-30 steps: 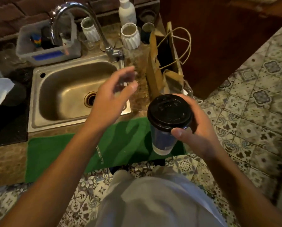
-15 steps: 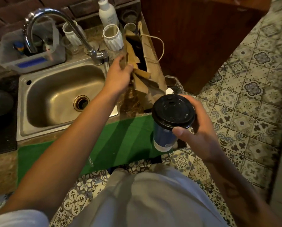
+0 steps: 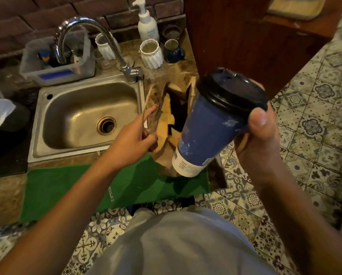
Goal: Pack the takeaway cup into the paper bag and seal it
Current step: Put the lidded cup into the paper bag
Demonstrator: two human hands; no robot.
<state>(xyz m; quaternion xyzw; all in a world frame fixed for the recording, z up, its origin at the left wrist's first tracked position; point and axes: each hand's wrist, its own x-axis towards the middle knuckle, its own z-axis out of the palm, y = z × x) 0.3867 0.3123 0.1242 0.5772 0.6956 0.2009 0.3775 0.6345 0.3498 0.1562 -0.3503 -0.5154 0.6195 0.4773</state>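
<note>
tall dark-blue paper takeaway cup [image 3: 209, 128] with white base band and black plastic lid [image 3: 232, 90] on | tilted, lid up-right, base down-left, lifted above bag mouth | brown paper bag [image 3: 167, 116] with twine handles [image 3: 146, 108] | upright on counter edge beside sink, top open

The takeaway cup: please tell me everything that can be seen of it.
The takeaway cup is tall and tapered, apparently paper, dark blue with faint pale marks and a white band with small print at its base. A black plastic lid is fitted on top. It is tilted, base toward the open paper bag, held in the air by the right hand just under the lid. Nothing else touches it.
</note>
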